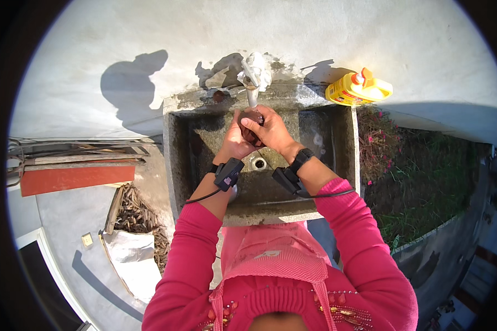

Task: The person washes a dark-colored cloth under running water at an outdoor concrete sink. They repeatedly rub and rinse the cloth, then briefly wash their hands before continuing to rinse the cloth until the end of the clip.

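Observation:
Both my hands are raised over a concrete sink (170, 157), close under the spout of a faucet (252, 89) on the wall. Between them is a dark reddish-brown rounded object (251, 120), wet and shiny; its exact kind cannot be told. My left hand (236, 138) cups it from the left and below, palm up. My right hand (271, 128) closes over it from the right, with the thumb across its front. The fingers hide part of it. Below the hands, a round drain (259, 163) shows in the sink's floor.
A yellow plastic bottle (348, 89) with an orange-red cap lies at the sink's back right corner. A small reddish-brown round thing (218, 96) sits on the back ledge. Pink flowers (370, 140) grow to the right; wooden boards (83, 159) are stacked at the left.

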The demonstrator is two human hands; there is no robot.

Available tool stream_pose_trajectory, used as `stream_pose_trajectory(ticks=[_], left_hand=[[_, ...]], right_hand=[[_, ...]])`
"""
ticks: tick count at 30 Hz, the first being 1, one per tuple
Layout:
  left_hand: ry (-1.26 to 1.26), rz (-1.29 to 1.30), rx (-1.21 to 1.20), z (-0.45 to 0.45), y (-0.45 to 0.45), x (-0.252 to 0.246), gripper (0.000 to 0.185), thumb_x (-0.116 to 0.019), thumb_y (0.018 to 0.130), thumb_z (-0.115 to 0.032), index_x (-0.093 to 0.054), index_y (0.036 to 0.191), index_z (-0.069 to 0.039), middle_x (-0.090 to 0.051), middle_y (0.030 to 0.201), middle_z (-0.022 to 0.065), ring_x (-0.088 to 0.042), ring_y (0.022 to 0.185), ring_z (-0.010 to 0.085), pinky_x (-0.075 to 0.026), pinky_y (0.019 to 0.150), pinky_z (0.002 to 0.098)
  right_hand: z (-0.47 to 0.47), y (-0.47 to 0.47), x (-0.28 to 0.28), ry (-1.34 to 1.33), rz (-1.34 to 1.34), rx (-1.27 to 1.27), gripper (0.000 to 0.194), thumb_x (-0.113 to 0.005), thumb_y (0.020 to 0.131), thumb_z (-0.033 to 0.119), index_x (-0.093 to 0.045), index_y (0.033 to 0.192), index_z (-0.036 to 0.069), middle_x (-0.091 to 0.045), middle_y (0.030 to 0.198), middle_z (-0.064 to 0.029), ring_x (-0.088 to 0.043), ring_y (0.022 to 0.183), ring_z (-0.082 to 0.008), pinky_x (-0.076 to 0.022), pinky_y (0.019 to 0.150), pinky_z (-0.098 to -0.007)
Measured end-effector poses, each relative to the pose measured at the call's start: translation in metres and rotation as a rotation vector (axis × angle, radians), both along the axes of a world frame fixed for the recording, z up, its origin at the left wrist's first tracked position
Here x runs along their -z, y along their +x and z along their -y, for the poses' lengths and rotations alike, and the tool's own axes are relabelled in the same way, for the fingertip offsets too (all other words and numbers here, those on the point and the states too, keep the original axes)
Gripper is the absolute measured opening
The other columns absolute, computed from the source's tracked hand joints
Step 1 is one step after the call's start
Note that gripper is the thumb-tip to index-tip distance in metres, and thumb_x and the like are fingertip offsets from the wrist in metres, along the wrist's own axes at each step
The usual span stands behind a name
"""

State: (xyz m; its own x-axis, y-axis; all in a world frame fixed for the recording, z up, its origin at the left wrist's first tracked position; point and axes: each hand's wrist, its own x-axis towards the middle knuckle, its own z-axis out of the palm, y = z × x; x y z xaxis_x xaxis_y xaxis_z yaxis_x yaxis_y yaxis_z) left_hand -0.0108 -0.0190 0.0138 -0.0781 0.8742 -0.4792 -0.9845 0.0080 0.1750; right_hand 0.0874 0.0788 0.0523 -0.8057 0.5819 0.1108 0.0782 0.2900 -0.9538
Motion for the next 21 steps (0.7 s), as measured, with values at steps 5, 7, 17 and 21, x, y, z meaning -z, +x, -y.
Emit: stream_pose_trajectory(ticks=[5, 7, 17, 21], left_hand=[[-0.009, -0.144, -0.132, -0.009, 0.004, 0.016, 0.035, -0.048, 0.100, -0.040, -0.059, 0.116, -0.010, -0.064, 0.110, 0.0044, -0.063, 0.100, 0.0213, -0.053, 0.087, 0.0419], [-0.105, -0.242, -0.158, -0.008, 0.007, 0.015, 0.034, -0.048, 0.100, -0.035, -0.057, 0.118, -0.008, -0.064, 0.111, 0.0062, -0.064, 0.098, 0.0234, -0.054, 0.086, 0.0432], [-0.050, -0.375, -0.066, 0.021, 0.012, -0.004, 0.041, -0.040, 0.101, -0.034, -0.050, 0.125, -0.002, -0.060, 0.121, 0.0100, -0.061, 0.109, 0.0246, -0.050, 0.095, 0.0442], [-0.035, -0.217, 0.071, 0.039, -0.007, 0.007, 0.041, -0.038, 0.099, -0.025, -0.044, 0.134, -0.003, -0.054, 0.131, 0.0154, -0.057, 0.116, 0.0296, -0.047, 0.099, 0.0519]], right_hand=[[-0.007, -0.008, 0.012, -0.437, 0.015, 0.027, 0.034, -0.060, 0.096, 0.030, -0.060, 0.103, -0.003, -0.064, 0.085, -0.0057, -0.055, 0.076, -0.0121, -0.0483, 0.070, -0.0303], [-0.011, -0.009, 0.017, -0.395, 0.112, 0.057, 0.045, -0.059, 0.095, 0.039, -0.060, 0.102, -0.005, -0.065, 0.084, -0.0115, -0.057, 0.076, -0.0153, -0.0487, 0.070, -0.0329], [-0.022, -0.014, 0.030, -0.782, 0.264, -0.113, 0.047, -0.052, 0.099, 0.038, -0.059, 0.106, -0.009, -0.063, 0.098, -0.0102, -0.058, 0.080, -0.0150, -0.0487, 0.073, -0.0323], [-0.022, -0.013, 0.025, 0.360, 0.655, -0.165, 0.063, -0.037, 0.100, 0.050, -0.051, 0.122, -0.006, -0.051, 0.125, -0.0356, -0.043, 0.127, -0.0461, -0.0422, 0.098, -0.0478]])
